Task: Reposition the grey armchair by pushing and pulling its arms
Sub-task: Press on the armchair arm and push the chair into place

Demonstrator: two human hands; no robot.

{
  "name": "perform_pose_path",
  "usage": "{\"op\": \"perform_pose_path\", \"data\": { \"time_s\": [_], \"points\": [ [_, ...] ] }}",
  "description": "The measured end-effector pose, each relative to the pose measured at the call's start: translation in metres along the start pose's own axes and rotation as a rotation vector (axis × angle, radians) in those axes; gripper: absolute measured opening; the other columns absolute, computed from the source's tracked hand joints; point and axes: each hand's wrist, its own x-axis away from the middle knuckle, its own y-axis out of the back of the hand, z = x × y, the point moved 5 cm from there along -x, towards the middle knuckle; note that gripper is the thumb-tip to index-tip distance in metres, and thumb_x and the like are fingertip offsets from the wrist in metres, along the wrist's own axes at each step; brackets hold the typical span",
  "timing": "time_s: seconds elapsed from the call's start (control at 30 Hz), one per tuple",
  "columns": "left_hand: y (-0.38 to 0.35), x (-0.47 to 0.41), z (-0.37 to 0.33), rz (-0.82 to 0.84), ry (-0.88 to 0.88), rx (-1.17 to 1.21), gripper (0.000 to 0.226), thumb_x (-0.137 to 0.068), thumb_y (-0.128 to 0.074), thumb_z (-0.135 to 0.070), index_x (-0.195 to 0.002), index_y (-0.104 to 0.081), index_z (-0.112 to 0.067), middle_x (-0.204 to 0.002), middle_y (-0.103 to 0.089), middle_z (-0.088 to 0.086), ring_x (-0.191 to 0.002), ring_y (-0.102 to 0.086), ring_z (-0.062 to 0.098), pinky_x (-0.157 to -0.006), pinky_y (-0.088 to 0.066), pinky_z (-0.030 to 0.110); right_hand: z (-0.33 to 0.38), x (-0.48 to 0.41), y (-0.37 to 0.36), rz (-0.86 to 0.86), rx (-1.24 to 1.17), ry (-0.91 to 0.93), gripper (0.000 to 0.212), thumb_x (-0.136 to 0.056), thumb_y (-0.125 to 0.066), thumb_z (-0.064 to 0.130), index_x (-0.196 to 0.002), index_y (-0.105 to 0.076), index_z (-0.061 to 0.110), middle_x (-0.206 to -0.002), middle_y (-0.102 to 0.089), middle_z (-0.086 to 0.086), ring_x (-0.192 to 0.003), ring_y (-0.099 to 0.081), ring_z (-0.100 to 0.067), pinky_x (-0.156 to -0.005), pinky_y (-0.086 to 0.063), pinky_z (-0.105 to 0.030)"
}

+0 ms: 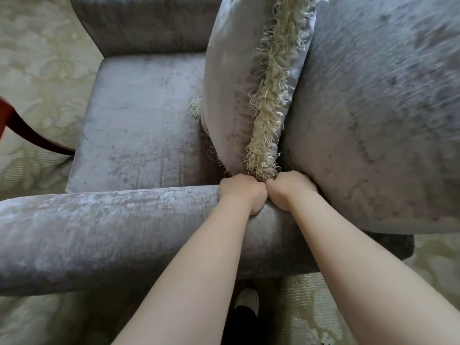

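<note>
The grey velvet armchair (139, 125) fills the view from above, its backrest at the right and its seat in the middle. Its near arm (104, 235) runs across the lower half. My left hand (240, 194) and my right hand (288, 189) sit side by side, touching, on the inner top edge of that arm, close to the backrest. Both have their fingers curled over the arm's far side, so the fingertips are hidden. A grey cushion with a cream fringe (249, 78) stands on the seat against the backrest, just beyond my hands.
A pale patterned carpet (37, 78) surrounds the chair. A dark red curved piece of furniture (27, 135) touches the view's left edge beside the seat front. My foot in a white shoe (247, 301) stands under the near arm. The far arm (144, 23) is at the top.
</note>
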Motion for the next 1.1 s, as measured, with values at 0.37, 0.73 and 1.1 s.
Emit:
{"op": "perform_pose_path", "data": {
  "time_s": [0.37, 0.73, 1.1],
  "points": [
    [0.017, 0.046, 0.084, -0.051, -0.070, 0.056, 0.052, -0.093, -0.028, -0.052, -0.123, -0.051, -0.015, -0.128, -0.050, 0.009, -0.119, -0.045, 0.029, -0.101, -0.025, 0.050, 0.019, -0.002, 0.004, 0.244, 0.246, -0.117, 0.051, -0.097, -0.022, 0.036, -0.134, -0.047, 0.012, -0.139, -0.047, -0.015, -0.125, -0.045, -0.030, -0.103, -0.038, -0.036],
    [0.048, 0.127, 0.402, -0.108, 0.260, -0.018, 0.046, -0.097, -0.027, -0.041, -0.121, -0.050, -0.010, -0.134, -0.048, 0.010, -0.129, -0.034, 0.025, -0.105, -0.024, 0.039, 0.376, 0.047, -0.051, 0.031, 0.079, 0.220, 0.035, -0.089, -0.042, 0.023, -0.115, -0.062, 0.013, -0.123, -0.059, -0.010, -0.111, -0.057, -0.028, -0.082, -0.043, -0.032],
    [0.041, 0.118, 0.415, -0.164, 0.244, -0.035, 0.042, -0.098, -0.023, -0.032, -0.112, -0.056, -0.011, -0.121, -0.057, 0.013, -0.110, -0.052, 0.032, -0.091, -0.034, 0.042, 0.419, 0.044, -0.108, -0.146, 0.023, 0.256, 0.041, -0.090, -0.029, 0.034, -0.089, -0.064, 0.013, -0.103, -0.066, -0.011, -0.096, -0.059, -0.030, -0.075, -0.031, -0.037]
  ]
}}
